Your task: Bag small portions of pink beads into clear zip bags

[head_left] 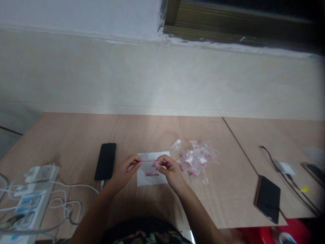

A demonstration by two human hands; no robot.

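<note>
Between my hands a thin pink cord (149,161) is stretched level above a white sheet of paper (142,179). My left hand (130,166) pinches its left end between thumb and fingertips. My right hand (167,166) is closed on the other end, and a few small pinkish bits show at its fingertips, too small to make out. Below the cord, a short row of pink beads (152,175) lies on the paper. Several clear plastic bags (195,157) with pink beads in them are heaped to the right of my right hand.
A black phone (105,161) with a white cable lies left of my left hand. At the far left sits a white power strip (38,200) with tangled cables. Another phone (268,199), a dark cable (273,162) and a white adapter (286,168) lie at the right.
</note>
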